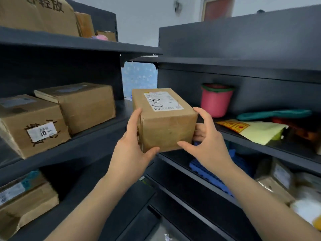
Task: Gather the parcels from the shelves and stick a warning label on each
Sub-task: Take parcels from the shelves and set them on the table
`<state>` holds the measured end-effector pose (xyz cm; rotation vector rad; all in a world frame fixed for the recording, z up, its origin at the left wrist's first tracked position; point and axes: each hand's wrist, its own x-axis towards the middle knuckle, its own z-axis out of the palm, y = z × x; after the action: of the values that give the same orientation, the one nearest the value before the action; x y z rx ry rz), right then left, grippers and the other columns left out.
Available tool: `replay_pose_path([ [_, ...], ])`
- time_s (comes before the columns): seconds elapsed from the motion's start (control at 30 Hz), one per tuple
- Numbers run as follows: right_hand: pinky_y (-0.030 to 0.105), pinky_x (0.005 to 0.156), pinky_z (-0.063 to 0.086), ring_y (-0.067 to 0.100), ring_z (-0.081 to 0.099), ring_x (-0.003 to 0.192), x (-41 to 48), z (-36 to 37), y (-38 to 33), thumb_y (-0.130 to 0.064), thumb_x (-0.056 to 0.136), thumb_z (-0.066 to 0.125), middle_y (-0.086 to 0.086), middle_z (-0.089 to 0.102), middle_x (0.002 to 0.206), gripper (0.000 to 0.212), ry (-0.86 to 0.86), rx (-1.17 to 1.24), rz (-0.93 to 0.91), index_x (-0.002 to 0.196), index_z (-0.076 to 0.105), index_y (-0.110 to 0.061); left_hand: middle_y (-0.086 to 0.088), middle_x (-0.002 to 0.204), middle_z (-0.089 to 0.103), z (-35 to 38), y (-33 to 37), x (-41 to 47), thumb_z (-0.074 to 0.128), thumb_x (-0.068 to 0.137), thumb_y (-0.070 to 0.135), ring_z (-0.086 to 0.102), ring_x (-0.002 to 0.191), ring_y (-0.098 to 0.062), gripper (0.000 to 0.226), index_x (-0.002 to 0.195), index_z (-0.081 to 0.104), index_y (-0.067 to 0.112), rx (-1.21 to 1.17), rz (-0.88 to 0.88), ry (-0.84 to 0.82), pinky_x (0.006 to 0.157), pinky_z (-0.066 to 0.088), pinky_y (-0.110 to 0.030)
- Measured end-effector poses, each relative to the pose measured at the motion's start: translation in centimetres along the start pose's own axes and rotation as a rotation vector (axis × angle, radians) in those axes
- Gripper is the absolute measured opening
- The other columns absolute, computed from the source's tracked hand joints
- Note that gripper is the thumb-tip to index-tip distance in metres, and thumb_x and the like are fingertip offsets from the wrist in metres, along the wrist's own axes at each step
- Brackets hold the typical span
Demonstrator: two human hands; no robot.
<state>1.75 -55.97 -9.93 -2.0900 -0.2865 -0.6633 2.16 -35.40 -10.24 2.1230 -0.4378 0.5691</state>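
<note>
While both hands clasped one parcel (166, 126) before the corner where two shelf units met, we judged the task to stand in its gathering stage. This box was off the shelves, yet its visible faces bore only a white shipping label (163, 101) and no warning label. More cartons lay on the shelves, so most of the collecting, and all of the sticking we could check, was left to do.

The left hand (132, 145) was spread against the box's left side, its thumb hooked along the lower near edge and its forefinger reaching the top edge. The right hand (206, 141) mirrored it: thumb on the near face, forefinger on the top right edge, the remaining fingers curled round the right side. The parcel thus sat gripped between the two hands, roughly level. Whether its far end touched a shelf we could not tell.

Outward to the right, on the middle shelf (260, 146), lay a yellow sheet (232, 125) of orange-red squares, which we took for the warning labels, near a pink pot (215, 103). To the left stood a carton tagged 10 (33, 126) and, just beside it, a second carton (81, 105). A lower box (26, 202) occupied the shelf beneath, and a large carton (38, 13) the top one. A further package (278, 180) lay low on the right, blurred.
</note>
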Motion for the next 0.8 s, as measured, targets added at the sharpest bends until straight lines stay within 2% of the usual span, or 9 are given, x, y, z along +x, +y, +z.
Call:
replay_pose_path([
  [0.2, 0.023, 0.086, 0.054, -0.001, 0.064, 0.095, -8.8, -5.8, -0.6, -0.02, 0.071, 0.083, -0.015, 0.064, 0.107, 0.091, 0.082, -0.158, 0.178, 0.132, 0.025, -0.055, 0.006, 0.127, 0.055, 3.5, 4.0, -4.5, 0.076, 0.078, 0.024, 0.062, 0.103, -0.016, 0.09, 0.138, 0.01, 0.041, -0.097, 0.036, -0.223, 0.084, 0.055, -0.038],
  [0.27, 0.026, 0.087, 0.054, 0.0, 0.064, 0.095, -11.6, -8.2, -0.9, -0.019, 0.072, 0.082, -0.015, 0.064, 0.108, 0.09, 0.116, -0.183, 0.226, 0.129, 0.025, -0.059, 0.008, 0.12, 0.057, 4.9, 5.7, -5.9, 0.075, 0.079, 0.024, 0.063, 0.097, -0.014, 0.086, 0.136, 0.012, 0.04, -0.133, 0.07, -0.284, 0.079, 0.055, -0.034],
  [0.33, 0.02, 0.084, 0.054, -0.001, 0.064, 0.096, -14.6, -10.5, -1.3, -0.019, 0.073, 0.081, -0.016, 0.063, 0.112, 0.088, 0.147, -0.212, 0.266, 0.126, 0.024, -0.061, 0.013, 0.112, 0.056, 6.4, 7.6, -7.5, 0.074, 0.08, 0.024, 0.063, 0.09, -0.007, 0.083, 0.134, 0.013, 0.039, -0.175, 0.105, -0.343, 0.072, 0.053, -0.025],
  [0.4, 0.017, 0.082, 0.054, -0.003, 0.063, 0.097, -17.6, -13.0, -1.8, -0.018, 0.074, 0.08, -0.017, 0.06, 0.116, 0.085, 0.19, -0.24, 0.307, 0.126, 0.025, -0.058, 0.016, 0.107, 0.057, 7.8, 9.8, -9.2, 0.073, 0.08, 0.025, 0.062, 0.087, -0.003, 0.082, 0.133, 0.012, 0.04, -0.213, 0.136, -0.406, 0.067, 0.048, -0.018],
  [0.43, 0.019, 0.082, 0.055, -0.001, 0.064, 0.097, -19.1, -14.3, -2.0, -0.018, 0.075, 0.08, -0.017, 0.06, 0.118, 0.084, 0.214, -0.256, 0.327, 0.127, 0.026, -0.055, 0.015, 0.108, 0.057, 8.6, 11.0, -10.0, 0.073, 0.08, 0.025, 0.062, 0.087, -0.003, 0.083, 0.134, 0.012, 0.041, -0.226, 0.149, -0.436, 0.068, 0.048, -0.018],
  [0.53, 0.026, 0.079, 0.057, 0.002, 0.066, 0.091, -24.0, -18.6, -2.7, -0.021, 0.075, 0.08, -0.015, 0.06, 0.121, 0.083, 0.286, -0.322, 0.397, 0.131, 0.027, -0.049, 0.011, 0.115, 0.059, 11.1, 15.1, -13.0, 0.073, 0.08, 0.026, 0.062, 0.094, -0.009, 0.093, 0.142, 0.005, 0.042, -0.253, 0.193, -0.52, 0.076, 0.05, -0.026],
  [0.67, 0.023, 0.079, 0.056, -0.002, 0.064, 0.088, -31.6, -24.4, -3.9, -0.023, 0.076, 0.079, -0.017, 0.059, 0.121, 0.08, 0.369, -0.431, 0.491, 0.132, 0.027, -0.046, 0.005, 0.13, 0.055, 14.8, 20.9, -18.5, 0.073, 0.081, 0.03, 0.058, 0.107, -0.013, 0.099, 0.146, -0.001, 0.043, -0.291, 0.267, -0.648, 0.088, 0.05, -0.03],
  [0.8, 0.031, 0.084, 0.056, 0.006, 0.065, 0.097, -39.9, -30.1, -5.2, -0.027, 0.076, 0.078, -0.011, 0.061, 0.123, 0.078, 0.451, -0.563, 0.601, 0.132, 0.026, -0.044, 0.009, 0.139, 0.045, 18.4, 26.9, -24.8, 0.073, 0.081, 0.026, 0.049, 0.11, -0.004, 0.096, 0.147, 0.005, 0.042, -0.402, 0.299, -0.778, 0.088, 0.042, -0.018],
])
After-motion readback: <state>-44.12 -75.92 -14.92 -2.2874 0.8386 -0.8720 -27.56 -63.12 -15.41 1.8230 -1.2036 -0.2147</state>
